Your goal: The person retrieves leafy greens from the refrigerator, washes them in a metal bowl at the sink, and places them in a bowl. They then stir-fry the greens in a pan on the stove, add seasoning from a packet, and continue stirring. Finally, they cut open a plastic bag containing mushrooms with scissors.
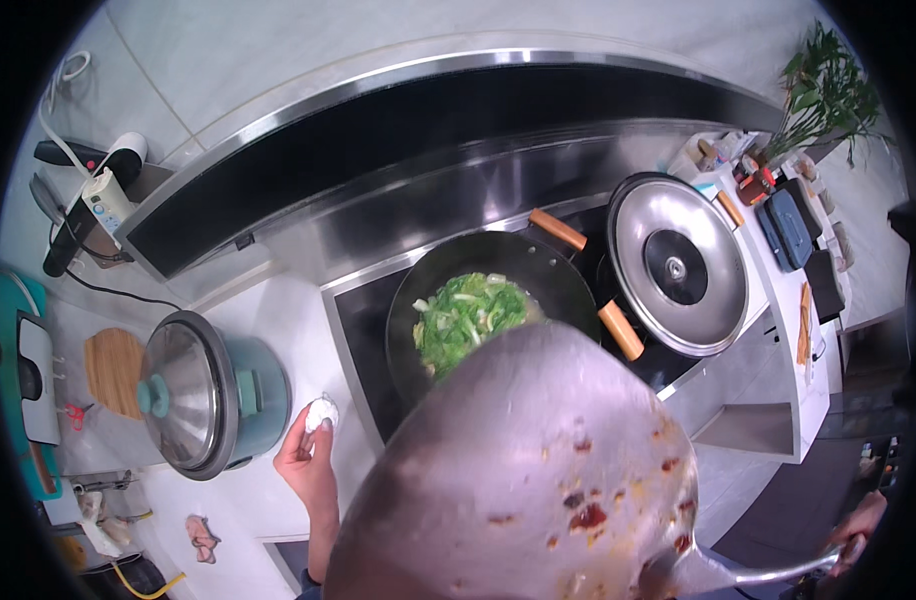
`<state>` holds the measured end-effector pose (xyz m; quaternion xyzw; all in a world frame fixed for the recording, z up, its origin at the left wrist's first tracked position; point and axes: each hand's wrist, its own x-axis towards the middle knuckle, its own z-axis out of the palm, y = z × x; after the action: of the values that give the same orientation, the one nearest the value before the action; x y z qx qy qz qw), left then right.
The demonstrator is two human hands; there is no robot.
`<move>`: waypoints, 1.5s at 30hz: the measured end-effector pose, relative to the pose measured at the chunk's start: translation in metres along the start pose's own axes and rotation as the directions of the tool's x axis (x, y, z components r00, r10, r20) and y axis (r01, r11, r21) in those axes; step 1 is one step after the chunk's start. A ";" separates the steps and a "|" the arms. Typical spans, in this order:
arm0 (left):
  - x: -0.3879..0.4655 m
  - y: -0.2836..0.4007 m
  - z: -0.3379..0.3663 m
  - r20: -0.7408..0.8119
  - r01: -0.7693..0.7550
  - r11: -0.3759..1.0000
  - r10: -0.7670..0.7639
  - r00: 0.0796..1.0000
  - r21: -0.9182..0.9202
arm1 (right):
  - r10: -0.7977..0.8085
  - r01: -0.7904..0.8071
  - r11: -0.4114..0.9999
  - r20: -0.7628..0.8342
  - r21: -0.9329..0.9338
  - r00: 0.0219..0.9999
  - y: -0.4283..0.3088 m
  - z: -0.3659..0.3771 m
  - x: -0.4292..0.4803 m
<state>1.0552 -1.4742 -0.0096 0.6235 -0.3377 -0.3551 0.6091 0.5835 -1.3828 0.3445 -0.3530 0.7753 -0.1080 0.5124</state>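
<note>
Close to the camera, a metal wok spatula (533,465) with reddish sauce specks covers much of the lower middle. My right hand (855,529) grips the end of its handle at the lower right. Between the fingertips of my left hand (308,457) is a crumpled white wad (322,414), perhaps tissue; it is over the counter beside the teal cooker. Chopped leafy greens (469,315) lie in a dark wok (503,251) on the black cooktop, partly hidden by the spatula. The wok has two wooden handles (620,330).
A steel-lidded teal electric cooker (259,397) stands left of the cooktop. Right of the wok is a pan with a steel lid (675,322). Farther left are a round wooden board (114,371), red scissors (76,415) and a pinkish cloth (201,538). A plant (829,86) rises at the upper right.
</note>
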 end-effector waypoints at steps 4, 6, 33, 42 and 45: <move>-0.009 0.004 -0.006 0.028 -0.018 0.999 0.017 0.999 0.037 | -0.097 0.074 0.994 0.320 0.083 0.942 0.024 -0.011 0.039; -0.016 0.005 -0.008 0.009 -0.077 0.995 0.077 0.997 0.060 | -0.273 0.259 0.962 0.248 0.085 0.930 0.049 0.005 0.060; -0.131 0.005 -0.069 -0.272 0.071 0.997 -0.074 0.960 -0.024 | -0.927 0.560 0.313 -0.117 -0.767 0.357 0.088 0.193 0.263; -0.120 -0.053 -0.081 -0.138 0.370 0.900 -0.407 0.903 -0.229 | -0.865 0.567 0.466 -0.215 -0.680 0.453 0.106 0.206 0.254; -0.121 -0.056 -0.072 -0.090 0.388 0.873 -0.430 0.898 -0.295 | -0.903 0.632 0.378 -0.119 -0.677 0.412 0.097 0.206 0.245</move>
<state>1.0531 -1.3318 -0.0618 0.6176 -0.0985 -0.4699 0.6230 0.6652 -1.4337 0.0241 -0.7710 0.5993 -0.2048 0.0668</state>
